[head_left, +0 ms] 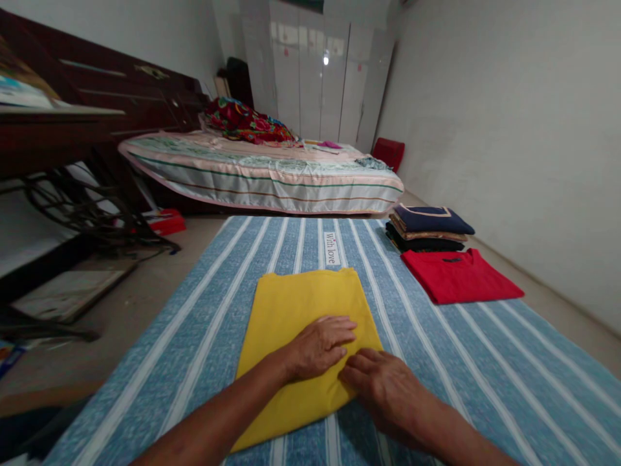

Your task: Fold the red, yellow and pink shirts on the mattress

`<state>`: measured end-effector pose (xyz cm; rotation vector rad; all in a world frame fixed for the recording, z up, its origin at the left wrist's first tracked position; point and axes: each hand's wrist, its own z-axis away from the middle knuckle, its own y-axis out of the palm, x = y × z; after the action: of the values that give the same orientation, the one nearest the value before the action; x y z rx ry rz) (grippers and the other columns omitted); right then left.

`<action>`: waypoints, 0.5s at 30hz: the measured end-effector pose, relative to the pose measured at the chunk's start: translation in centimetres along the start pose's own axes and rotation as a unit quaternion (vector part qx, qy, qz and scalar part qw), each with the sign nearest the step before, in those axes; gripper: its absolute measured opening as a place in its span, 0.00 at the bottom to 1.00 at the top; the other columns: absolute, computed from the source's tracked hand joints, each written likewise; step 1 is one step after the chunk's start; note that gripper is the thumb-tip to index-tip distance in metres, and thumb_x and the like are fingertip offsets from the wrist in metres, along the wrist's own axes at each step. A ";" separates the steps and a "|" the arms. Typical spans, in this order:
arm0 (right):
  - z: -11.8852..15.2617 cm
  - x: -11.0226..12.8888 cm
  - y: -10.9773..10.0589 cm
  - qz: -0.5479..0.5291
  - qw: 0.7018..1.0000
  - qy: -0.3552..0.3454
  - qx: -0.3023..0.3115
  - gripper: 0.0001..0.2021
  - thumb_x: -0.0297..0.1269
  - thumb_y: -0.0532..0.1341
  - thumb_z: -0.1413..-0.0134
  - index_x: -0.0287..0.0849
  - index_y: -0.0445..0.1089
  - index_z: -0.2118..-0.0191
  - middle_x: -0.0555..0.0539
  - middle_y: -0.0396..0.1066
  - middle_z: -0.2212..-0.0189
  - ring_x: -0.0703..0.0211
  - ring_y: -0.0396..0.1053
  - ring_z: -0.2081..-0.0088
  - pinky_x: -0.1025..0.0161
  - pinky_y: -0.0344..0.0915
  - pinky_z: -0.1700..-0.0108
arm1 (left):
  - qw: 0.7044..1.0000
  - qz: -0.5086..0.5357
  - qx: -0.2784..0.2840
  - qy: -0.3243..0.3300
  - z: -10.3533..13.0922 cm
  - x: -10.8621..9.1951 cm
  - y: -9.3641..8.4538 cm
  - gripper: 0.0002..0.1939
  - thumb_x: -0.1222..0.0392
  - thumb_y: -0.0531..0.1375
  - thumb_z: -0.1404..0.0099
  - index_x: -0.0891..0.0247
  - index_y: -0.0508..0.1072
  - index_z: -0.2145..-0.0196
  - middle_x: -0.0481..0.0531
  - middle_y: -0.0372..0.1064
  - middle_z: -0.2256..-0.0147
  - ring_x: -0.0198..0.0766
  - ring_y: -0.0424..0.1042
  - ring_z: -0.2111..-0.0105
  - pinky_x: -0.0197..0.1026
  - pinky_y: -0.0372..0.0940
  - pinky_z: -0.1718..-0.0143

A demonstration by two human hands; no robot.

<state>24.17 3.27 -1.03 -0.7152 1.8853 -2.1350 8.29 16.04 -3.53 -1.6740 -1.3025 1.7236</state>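
A folded yellow shirt (301,291) lies flat on a blue-and-white striped cloth (204,362) in front of me. My left hand (323,346) rests palm down on the middle of the shirt, its fingers stretched out to the right. At the shirt's lower right edge, my right hand (383,382) has its fingers bent together over the fabric, pinching it; the thumb is mostly hidden. The two hands are close together but apart.
To the right lie a folded red shirt (463,277) and a stack of folded dark clothes (431,223). A "With love" label (332,248) shows on the cloth. Beyond stands a bed (272,175). A sewing machine stand (87,200) is at left, a wardrobe (310,77) behind.
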 end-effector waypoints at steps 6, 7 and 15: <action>0.1 0.2 1.4 -0.019 0.998 0.022 -0.050 0.06 0.29 0.56 0.43 0.44 0.66 0.60 0.49 0.70 0.62 0.56 0.63 0.59 0.61 0.59 0.55 | 1.000 -0.029 0.000 0.001 0.2 -0.3 -0.2 0.17 0.63 0.55 0.39 0.62 0.72 0.51 0.56 0.64 0.44 0.42 0.60 0.42 0.49 0.52 0.40; 0.0 0.2 1.7 -0.022 0.997 0.026 -0.065 0.06 0.29 0.56 0.43 0.44 0.66 0.61 0.49 0.69 0.62 0.56 0.63 0.59 0.61 0.59 0.55 | 0.999 -0.032 0.000 0.000 0.3 -0.3 -0.1 0.17 0.63 0.55 0.38 0.61 0.72 0.51 0.56 0.64 0.44 0.42 0.60 0.42 0.50 0.52 0.40; 0.4 0.3 5.8 -0.021 0.967 0.024 -0.252 0.13 0.28 0.56 0.47 0.44 0.66 0.55 0.45 0.69 0.54 0.51 0.61 0.51 0.56 0.57 0.49 | 0.997 -0.074 -0.008 -0.014 0.4 -0.2 0.2 0.18 0.62 0.54 0.37 0.60 0.71 0.50 0.54 0.63 0.43 0.43 0.60 0.42 0.51 0.53 0.40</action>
<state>23.16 1.83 -6.53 -0.8014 2.4934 -1.7093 8.06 15.61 -3.62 -1.5262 -1.4179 1.6598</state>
